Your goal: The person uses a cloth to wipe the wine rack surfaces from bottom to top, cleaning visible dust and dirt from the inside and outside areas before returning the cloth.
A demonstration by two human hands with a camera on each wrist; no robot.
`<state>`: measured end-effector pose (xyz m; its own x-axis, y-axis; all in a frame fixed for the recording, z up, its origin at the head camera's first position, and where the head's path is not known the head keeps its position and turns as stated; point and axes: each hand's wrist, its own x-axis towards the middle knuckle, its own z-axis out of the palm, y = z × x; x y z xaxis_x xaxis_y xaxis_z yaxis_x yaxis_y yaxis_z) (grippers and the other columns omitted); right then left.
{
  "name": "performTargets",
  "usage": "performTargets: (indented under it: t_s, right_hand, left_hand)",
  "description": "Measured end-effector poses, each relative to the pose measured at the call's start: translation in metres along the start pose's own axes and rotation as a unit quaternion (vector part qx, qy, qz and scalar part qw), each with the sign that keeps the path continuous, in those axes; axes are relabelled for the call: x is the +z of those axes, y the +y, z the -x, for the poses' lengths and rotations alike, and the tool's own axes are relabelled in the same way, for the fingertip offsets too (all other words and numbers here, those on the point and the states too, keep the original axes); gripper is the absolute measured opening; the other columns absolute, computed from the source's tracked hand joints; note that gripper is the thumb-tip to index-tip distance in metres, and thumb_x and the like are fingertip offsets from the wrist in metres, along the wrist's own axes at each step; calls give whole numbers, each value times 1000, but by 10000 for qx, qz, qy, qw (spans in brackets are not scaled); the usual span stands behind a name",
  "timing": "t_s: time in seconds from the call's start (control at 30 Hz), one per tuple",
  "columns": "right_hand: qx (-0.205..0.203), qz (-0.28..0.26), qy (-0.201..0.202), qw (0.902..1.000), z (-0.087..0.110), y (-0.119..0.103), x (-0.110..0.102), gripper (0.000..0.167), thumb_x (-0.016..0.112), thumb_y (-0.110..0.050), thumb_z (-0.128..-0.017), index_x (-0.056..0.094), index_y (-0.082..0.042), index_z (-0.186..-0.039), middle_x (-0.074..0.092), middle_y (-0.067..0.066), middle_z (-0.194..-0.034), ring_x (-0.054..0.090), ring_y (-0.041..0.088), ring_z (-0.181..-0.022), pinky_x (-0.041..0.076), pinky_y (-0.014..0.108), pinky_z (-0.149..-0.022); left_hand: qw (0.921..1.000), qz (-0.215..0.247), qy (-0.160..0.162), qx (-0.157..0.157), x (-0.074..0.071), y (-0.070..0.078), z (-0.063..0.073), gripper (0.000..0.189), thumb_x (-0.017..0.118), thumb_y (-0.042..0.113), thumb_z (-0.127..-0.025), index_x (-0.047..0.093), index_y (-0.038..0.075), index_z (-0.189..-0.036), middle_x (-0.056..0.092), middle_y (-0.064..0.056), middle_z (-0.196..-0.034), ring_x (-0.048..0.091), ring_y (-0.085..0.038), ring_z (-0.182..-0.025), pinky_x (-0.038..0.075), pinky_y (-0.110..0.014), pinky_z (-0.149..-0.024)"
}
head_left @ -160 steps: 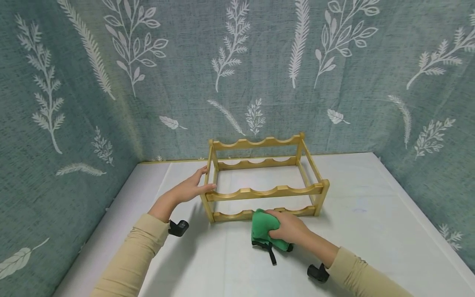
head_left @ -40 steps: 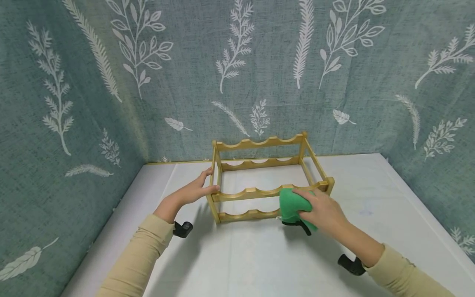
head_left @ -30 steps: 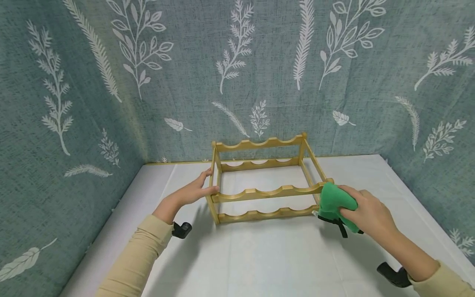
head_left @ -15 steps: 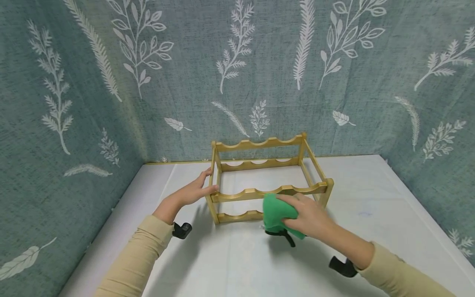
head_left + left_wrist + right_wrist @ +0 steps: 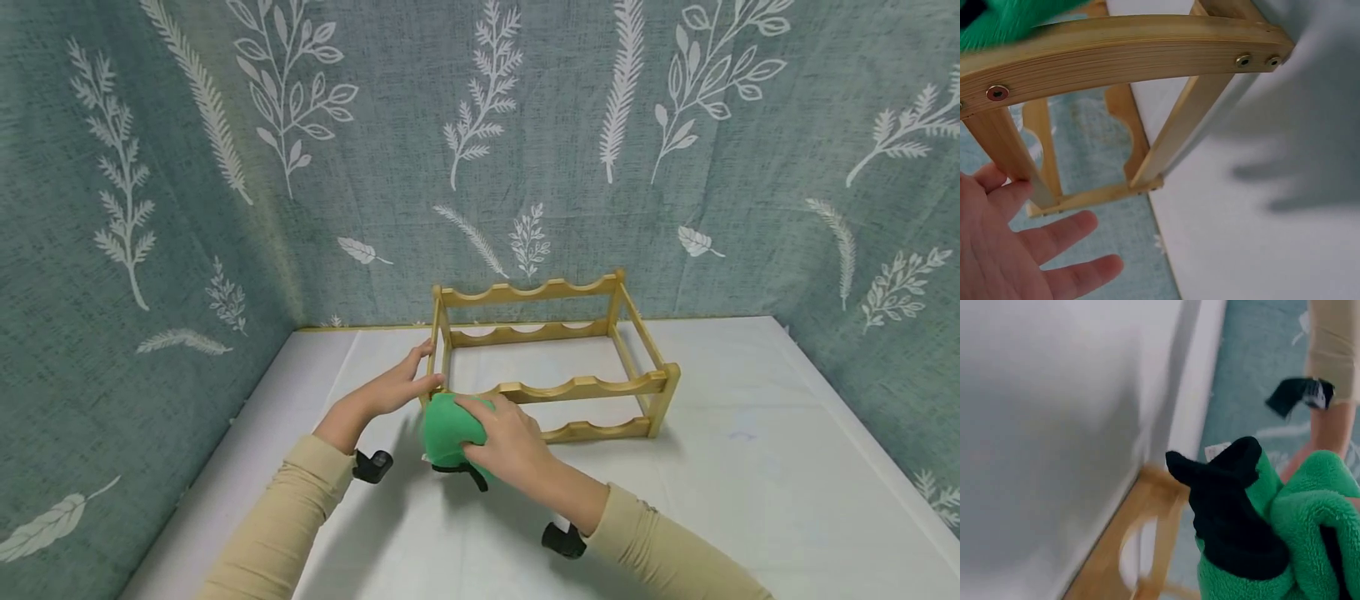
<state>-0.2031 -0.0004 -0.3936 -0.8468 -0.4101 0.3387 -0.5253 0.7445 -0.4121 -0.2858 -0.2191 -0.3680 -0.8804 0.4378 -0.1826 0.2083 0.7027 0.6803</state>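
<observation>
A wooden wine rack (image 5: 577,387) with scalloped rails stands on the white table. My left hand (image 5: 390,387) holds its upper left side rail. In the left wrist view, two fingertips of the left hand (image 5: 1016,240) touch the side rail (image 5: 1007,150), while other fingers stretch out straight. My right hand (image 5: 510,442) grips a bunched green cloth (image 5: 452,429) at the rack's front left corner, covering part of the front rails. The plush cloth (image 5: 1316,515) has black trim (image 5: 1235,531) and a dangling black strap (image 5: 472,477).
A blue-green fabric backdrop (image 5: 390,192) with white leaf prints hangs behind the rack and along both sides. The white tabletop (image 5: 750,467) extends to the front and right. Small black wrist cameras sit below the left sleeve (image 5: 372,467) and the right sleeve (image 5: 564,540).
My right hand has swept the green cloth along the rack's front from the right end to the left end. The left hand and the rack stay in place.
</observation>
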Motion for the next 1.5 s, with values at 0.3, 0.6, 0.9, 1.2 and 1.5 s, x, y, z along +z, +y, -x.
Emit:
performTargets:
  t_s: [0.3,0.6,0.9,1.2,1.5]
  right_hand:
    - [969,-74,-14,9953,34,65,-55,55,71,-22,-76,53,-21,-129,60,12,-108,55,21,-80,43,33,-57]
    - [1508,384,120,9877,73,126,-114,56,67,-20,-79,50,-10,-131,59,19,-101,54,26,-77,42,35,-53]
    - [1581,527,441,9850,91,131,-152,57,67,-21,-80,47,-9,-132,58,23,-102,56,31,-77,41,36,-50]
    - [434,55,-502,9978,59,52,-93,57,73,-28,-74,54,-19,-128,61,6,-102,56,17,-81,45,31,-58]
    - [-590,543,-1807,9803,-1,-1,23,55,68,-33,-77,52,-27,-129,61,4,-95,53,9,-72,40,23,-51]
  left_hand:
    - [9999,82,-19,-144,-1,-1,5,83,40,58,-90,1,12,-147,-7,-7,-154,0,-34,-139,14,-57,-107]
    - [9997,164,-111,-135,-2,-5,7,84,41,59,-89,0,13,-147,-8,-8,-154,-1,-34,-139,14,-58,-107]
    - [9997,40,-199,-129,-7,0,7,85,41,60,-89,1,12,-147,-8,-9,-154,0,-35,-139,14,-57,-107]
    - [9993,-323,-61,172,-10,0,4,80,36,56,-93,1,11,-148,4,-11,-154,4,-35,-139,14,-58,-107]
    - [9992,-268,-270,81,-11,1,1,80,36,57,-92,-8,18,-148,8,-10,-153,11,-37,-138,18,-58,-106]
